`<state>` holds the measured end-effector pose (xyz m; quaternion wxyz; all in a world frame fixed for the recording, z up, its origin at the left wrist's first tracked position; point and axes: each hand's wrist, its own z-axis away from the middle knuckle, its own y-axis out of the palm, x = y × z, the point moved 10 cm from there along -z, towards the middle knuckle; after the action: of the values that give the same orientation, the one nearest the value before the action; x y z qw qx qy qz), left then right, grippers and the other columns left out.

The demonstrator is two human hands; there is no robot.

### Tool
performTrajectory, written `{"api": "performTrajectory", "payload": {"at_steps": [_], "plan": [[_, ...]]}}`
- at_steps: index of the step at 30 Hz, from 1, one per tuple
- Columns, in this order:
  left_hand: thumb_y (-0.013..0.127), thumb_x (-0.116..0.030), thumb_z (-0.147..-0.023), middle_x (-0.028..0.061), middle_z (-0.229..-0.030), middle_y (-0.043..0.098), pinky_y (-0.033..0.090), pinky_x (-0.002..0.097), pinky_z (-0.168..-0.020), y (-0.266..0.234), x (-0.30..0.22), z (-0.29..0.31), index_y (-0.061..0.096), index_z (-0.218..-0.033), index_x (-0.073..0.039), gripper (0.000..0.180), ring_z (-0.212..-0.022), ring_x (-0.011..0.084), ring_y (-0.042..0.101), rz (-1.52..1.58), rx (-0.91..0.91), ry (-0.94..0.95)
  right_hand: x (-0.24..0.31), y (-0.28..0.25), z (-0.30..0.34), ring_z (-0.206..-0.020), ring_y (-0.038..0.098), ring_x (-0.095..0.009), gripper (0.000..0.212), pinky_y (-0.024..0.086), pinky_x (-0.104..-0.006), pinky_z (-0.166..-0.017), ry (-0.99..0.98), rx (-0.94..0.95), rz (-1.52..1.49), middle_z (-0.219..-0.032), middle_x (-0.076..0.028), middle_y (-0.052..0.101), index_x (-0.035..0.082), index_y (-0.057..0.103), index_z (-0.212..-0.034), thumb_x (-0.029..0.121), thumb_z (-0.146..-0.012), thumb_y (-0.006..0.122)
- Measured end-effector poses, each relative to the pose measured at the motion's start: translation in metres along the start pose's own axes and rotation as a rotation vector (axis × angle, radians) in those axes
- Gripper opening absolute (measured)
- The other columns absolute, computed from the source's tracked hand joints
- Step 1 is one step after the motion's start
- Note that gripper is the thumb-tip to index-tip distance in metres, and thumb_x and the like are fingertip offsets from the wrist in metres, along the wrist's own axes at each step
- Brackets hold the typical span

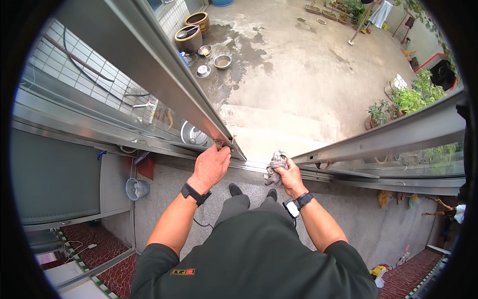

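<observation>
My left hand [210,166] is closed at the small handle [218,143] on the metal frame of the left sliding door [184,89]. Its fingertips are partly hidden against the frame. In my right hand [292,179] is a crumpled grey rag [275,168], held between thumb and fingers just above the door track [256,165]. The right sliding door [388,137] stands apart from the left one, with an opening between them. Both wrists wear dark bands.
Beyond the doorway lies a concrete yard [294,65] with metal bowls [222,62], brown pots [188,39] and potted plants [413,94]. Indoors, a small bin [137,189] stands at the left. My feet are on the grey floor [209,212] just inside the track.
</observation>
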<state>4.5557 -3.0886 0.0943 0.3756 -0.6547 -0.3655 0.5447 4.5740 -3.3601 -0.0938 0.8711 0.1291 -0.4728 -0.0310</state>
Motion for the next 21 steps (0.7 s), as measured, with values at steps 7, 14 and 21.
{"api": "performTrajectory", "payload": {"at_steps": [7, 14, 21], "plan": [[0.069, -0.015, -0.098, 0.0215, -0.101, 0.067, 0.057, 0.0542, -0.077, -0.047, 0.091, 0.014, 0.064, -0.103, -0.005, 0.012, -0.091, 0.0458, 0.069, 0.012, -0.012, -0.115, -0.033, 0.018, -0.120, -0.103, 0.075, -0.027, 0.044, 0.066, -0.0439, -0.087, 0.127, -0.167, -0.225, -0.118, -0.012, 0.073, 0.002, 0.058, -0.137, -0.008, -0.095, 0.066], [0.072, -0.014, -0.096, 0.0196, -0.095, 0.072, 0.056, 0.0525, -0.078, -0.079, 0.155, 0.027, 0.072, -0.100, -0.005, 0.010, -0.089, 0.0449, 0.069, 0.022, -0.050, -0.280, -0.099, 0.000, -0.240, -0.102, 0.075, -0.036, 0.048, 0.067, -0.0521, -0.081, 0.256, -0.322, -0.074, -0.120, -0.019, 0.072, -0.001, 0.055, -0.138, -0.008, -0.092, 0.068], [0.077, -0.014, -0.093, 0.0198, -0.098, 0.076, 0.057, 0.0493, -0.083, -0.101, 0.200, 0.026, 0.080, -0.100, -0.005, 0.012, -0.096, 0.0425, 0.072, -0.073, -0.111, -0.502, 0.009, 0.119, -0.429, -0.091, 0.076, -0.035, 0.040, 0.067, -0.0528, -0.072, 0.284, -0.270, -0.098, -0.113, -0.017, 0.074, 0.001, 0.063, -0.131, -0.010, -0.093, 0.063]]}}
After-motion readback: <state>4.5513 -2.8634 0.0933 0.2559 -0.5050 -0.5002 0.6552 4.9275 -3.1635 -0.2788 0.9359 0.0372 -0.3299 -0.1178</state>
